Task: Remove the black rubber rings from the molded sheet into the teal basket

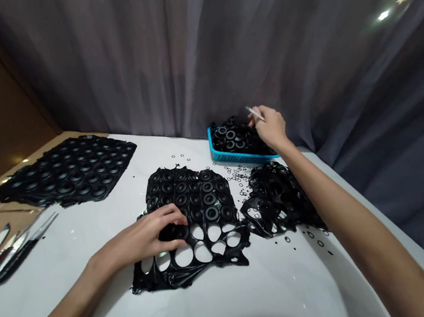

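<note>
My left hand (167, 229) rests on a black moulded rubber sheet (194, 186), its thumb and fingers apart. Rows of round ring parts fill the far portion of this sheet; nearer me it has open holes showing the white table. Above the right end of a blue basket (236, 158), my right hand (270, 125) is closed around a thin pale stick-like tool (255, 113). Loose black rubber rings (228, 135) are heaped in the basket. Whether the right fingers also hold a ring cannot be made out.
Another full rubber sheet (75, 171) lies at the far left. Torn black rubber scrap (276, 196) is piled beside my right forearm, with small thin rings (239, 173) scattered around. Several hand tools (15, 253) lie at left. A grey curtain (136, 57) hangs behind the white table (242, 306).
</note>
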`<act>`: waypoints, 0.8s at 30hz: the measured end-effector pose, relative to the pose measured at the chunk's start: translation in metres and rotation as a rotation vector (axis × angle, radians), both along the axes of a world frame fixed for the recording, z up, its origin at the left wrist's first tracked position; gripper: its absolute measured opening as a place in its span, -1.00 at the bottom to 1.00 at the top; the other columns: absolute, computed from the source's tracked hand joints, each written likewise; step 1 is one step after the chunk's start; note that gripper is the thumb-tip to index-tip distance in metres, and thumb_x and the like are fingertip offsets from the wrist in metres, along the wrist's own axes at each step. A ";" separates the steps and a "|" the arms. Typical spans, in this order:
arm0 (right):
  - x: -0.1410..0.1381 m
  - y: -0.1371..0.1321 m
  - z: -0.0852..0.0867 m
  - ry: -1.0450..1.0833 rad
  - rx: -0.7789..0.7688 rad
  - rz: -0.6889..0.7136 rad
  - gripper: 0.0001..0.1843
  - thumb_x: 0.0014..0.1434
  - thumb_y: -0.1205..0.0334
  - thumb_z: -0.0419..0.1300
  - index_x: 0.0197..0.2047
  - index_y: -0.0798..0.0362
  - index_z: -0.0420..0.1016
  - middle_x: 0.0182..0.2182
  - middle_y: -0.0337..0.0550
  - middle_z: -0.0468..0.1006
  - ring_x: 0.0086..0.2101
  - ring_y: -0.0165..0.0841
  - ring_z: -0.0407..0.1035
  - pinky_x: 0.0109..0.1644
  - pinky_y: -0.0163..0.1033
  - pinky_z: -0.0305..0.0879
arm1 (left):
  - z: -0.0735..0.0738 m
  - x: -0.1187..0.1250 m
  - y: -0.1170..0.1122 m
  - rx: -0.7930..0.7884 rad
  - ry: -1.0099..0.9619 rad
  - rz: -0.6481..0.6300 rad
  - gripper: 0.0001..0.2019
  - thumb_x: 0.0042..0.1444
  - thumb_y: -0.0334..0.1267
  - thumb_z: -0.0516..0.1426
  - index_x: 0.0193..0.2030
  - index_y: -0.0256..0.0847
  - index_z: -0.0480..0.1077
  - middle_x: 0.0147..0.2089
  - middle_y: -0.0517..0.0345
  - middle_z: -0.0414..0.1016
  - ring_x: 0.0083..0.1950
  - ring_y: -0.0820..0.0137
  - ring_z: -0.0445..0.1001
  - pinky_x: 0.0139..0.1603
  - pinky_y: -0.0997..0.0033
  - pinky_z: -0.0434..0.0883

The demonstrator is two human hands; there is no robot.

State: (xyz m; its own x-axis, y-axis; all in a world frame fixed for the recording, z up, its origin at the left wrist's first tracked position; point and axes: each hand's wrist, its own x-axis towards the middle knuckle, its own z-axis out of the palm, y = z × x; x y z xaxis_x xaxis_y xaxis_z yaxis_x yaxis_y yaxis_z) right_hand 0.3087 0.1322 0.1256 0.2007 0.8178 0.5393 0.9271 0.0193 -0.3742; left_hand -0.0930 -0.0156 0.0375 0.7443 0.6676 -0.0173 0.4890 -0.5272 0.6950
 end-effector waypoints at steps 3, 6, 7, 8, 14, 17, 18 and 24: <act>-0.022 -0.055 -0.014 -0.036 0.017 0.077 -0.51 0.49 -0.10 -0.04 -0.27 -0.04 0.58 -0.31 -0.06 0.67 -0.23 -0.13 0.49 -0.14 -0.13 0.26 | -0.004 -0.001 -0.004 0.046 0.004 -0.002 -0.58 0.35 0.15 0.20 0.21 0.01 0.50 0.22 0.10 0.45 -0.05 0.27 0.60 -0.13 0.40 0.49; -0.048 -0.113 -0.036 0.020 0.023 0.227 -0.43 0.49 -0.20 -0.09 -0.27 -0.05 0.56 -0.35 -0.07 0.62 -0.23 -0.14 0.45 -0.12 -0.10 0.28 | -0.008 -0.002 -0.003 0.087 -0.010 -0.034 -0.59 0.35 0.12 0.21 0.24 0.05 0.51 0.23 0.11 0.46 0.04 0.24 0.60 -0.02 0.41 0.50; -0.057 -0.132 -0.044 0.077 0.004 0.311 -0.39 0.52 -0.20 -0.16 -0.27 -0.06 0.55 -0.36 -0.08 0.61 -0.22 -0.14 0.44 -0.09 -0.08 0.30 | -0.009 -0.003 -0.003 0.097 -0.011 -0.040 -0.60 0.36 0.12 0.21 0.22 0.04 0.52 0.22 0.11 0.46 0.04 0.25 0.60 0.00 0.41 0.50; -0.066 -0.150 -0.051 0.142 0.011 0.371 -0.34 0.53 -0.22 -0.22 -0.27 -0.06 0.55 -0.35 -0.08 0.61 -0.20 -0.14 0.44 -0.05 -0.05 0.32 | -0.010 -0.003 -0.004 0.108 -0.010 -0.041 -0.60 0.36 0.13 0.20 0.20 0.02 0.53 0.20 0.10 0.46 0.03 0.25 0.60 0.02 0.40 0.49; -0.125 -0.223 -0.083 0.638 -0.317 0.524 -0.13 0.46 -0.40 -0.38 -0.24 -0.07 0.60 -0.41 -0.15 0.50 -0.34 -0.24 0.43 -0.22 -0.13 0.36 | -0.017 0.003 -0.012 0.211 -0.043 0.036 -0.63 0.36 0.11 0.21 0.12 -0.07 0.54 0.21 0.04 0.47 0.11 0.19 0.57 0.09 0.34 0.48; -0.150 -0.232 -0.088 0.782 -0.526 0.616 -0.40 0.47 -0.31 -0.02 -0.24 -0.04 0.59 -0.47 -0.23 0.52 -0.43 -0.32 0.42 -0.31 -0.22 0.30 | -0.019 0.004 -0.014 0.185 -0.095 0.045 -0.62 0.35 0.11 0.22 0.11 -0.07 0.55 0.16 0.04 0.48 0.11 0.18 0.56 0.13 0.30 0.48; -0.156 -0.232 -0.089 0.787 -0.525 0.616 -0.51 0.45 -0.24 0.10 -0.23 -0.03 0.59 -0.44 -0.24 0.57 -0.40 -0.32 0.45 -0.28 -0.23 0.31 | -0.018 0.004 -0.014 0.164 -0.114 0.039 -0.62 0.34 0.12 0.23 0.12 -0.07 0.55 0.13 0.04 0.48 0.10 0.18 0.55 0.12 0.29 0.48; -0.168 -0.228 -0.101 0.821 -0.461 0.580 -0.75 0.42 0.00 0.20 -0.19 -0.03 0.54 -0.35 -0.23 0.65 -0.29 -0.32 0.55 -0.18 -0.26 0.39 | -0.013 0.003 -0.011 0.090 -0.151 0.007 -0.62 0.34 0.11 0.25 0.12 -0.09 0.56 0.03 0.06 0.47 0.05 0.21 0.52 0.08 0.27 0.45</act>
